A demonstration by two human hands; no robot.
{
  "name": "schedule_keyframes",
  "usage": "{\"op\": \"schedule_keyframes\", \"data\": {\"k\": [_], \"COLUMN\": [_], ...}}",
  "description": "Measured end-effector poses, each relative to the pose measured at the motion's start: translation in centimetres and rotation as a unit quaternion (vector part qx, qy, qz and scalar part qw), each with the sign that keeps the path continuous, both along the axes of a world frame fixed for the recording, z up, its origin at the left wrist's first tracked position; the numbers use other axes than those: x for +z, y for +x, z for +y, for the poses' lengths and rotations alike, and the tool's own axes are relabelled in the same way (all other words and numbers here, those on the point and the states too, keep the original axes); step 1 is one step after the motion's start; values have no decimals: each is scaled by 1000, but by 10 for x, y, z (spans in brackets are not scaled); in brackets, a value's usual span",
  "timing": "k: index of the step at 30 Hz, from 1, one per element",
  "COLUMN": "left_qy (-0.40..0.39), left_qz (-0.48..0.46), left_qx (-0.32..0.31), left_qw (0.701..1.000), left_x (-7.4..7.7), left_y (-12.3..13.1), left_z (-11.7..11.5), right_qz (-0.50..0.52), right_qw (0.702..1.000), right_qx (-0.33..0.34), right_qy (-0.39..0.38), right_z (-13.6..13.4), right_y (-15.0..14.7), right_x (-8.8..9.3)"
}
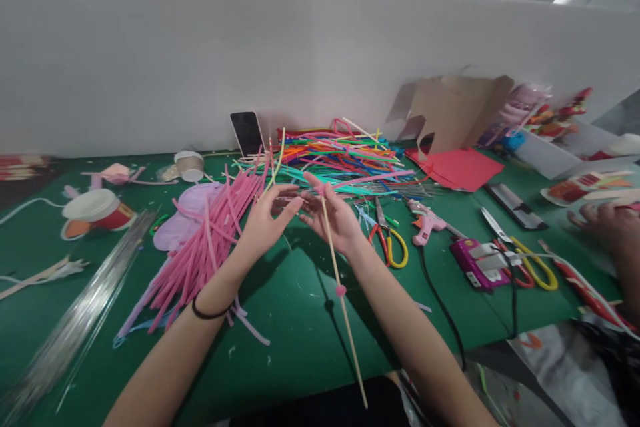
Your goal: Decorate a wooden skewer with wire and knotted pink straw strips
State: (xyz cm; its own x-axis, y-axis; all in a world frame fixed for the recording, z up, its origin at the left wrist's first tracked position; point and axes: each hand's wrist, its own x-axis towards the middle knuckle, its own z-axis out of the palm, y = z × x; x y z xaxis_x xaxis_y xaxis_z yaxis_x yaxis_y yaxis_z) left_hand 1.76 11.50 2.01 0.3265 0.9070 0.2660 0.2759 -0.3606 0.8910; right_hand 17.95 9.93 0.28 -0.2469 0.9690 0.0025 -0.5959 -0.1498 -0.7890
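A thin wooden stick (332, 247) slants down across the palm of my right hand (340, 220), held near its upper end. A small pink ball (341, 290) sits partway down the stick, and more pink shows at the top by my fingers. My left hand (273, 220), with a dark band at its wrist, has its fingers bent toward the thumb close to my right fingertips. Whatever is between the left fingers is too small to make out. Beside my left forearm lies a bundle of pink pipe cleaners (200, 260).
Mixed pipe cleaners (330, 160) are heaped behind my hands, near a phone (247, 133). To the right are scissors (395, 247), a pink glue gun (426, 222), a purple box (475, 263) and red sheets (457, 169). Another person's hand (603, 223) is at far right. Thin wires (85, 320) lie left.
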Motion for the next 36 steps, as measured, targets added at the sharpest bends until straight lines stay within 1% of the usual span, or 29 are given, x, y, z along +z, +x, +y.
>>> {"op": "schedule_keyframes", "data": {"k": [2, 4, 6, 10, 12, 14, 17, 19, 23, 26, 32, 36], "left_qy": [-42, -86, -132, -193, -213, -232, -259, -285, -354, -374, -370, -348], "left_qz": [0, -3, -5, -3, -11, -23, -20, -3, 24, 32, 47, 39], "left_qx": [-11, -18, -33, -64, -72, -76, -80, -101, -168, -191, -183, -175], "left_qw": [999, 996, 991, 979, 974, 969, 962, 953, 920, 907, 910, 920], "left_x": [0, 0, -2, -9, -13, -17, -22, -24, -27, -27, -29, -30], "left_y": [-3, -7, -10, -15, -17, -17, -16, -15, -17, -18, -16, -14], "left_z": [3, 6, 9, 15, 17, 19, 21, 21, 21, 22, 20, 20], "right_qz": [-38, -100, -166, -256, -307, -334, -327, -325, -322, -302, -267, -192], "right_qw": [999, 995, 986, 962, 946, 939, 943, 944, 945, 952, 963, 979], "right_qx": [-6, -11, 2, 71, 71, 47, -2, -16, 12, 29, 35, 57], "right_qy": [-1, 10, 30, 65, 70, 63, 53, 56, 52, 31, 2, -47], "right_z": [-2, -3, -3, 1, 4, 6, 6, 6, 5, 6, 7, 7], "right_y": [-7, -13, -12, 9, 23, 35, 41, 39, 38, 40, 40, 42], "right_x": [-10, -21, -30, -41, -44, -46, -48, -49, -52, -56, -63, -62]}}
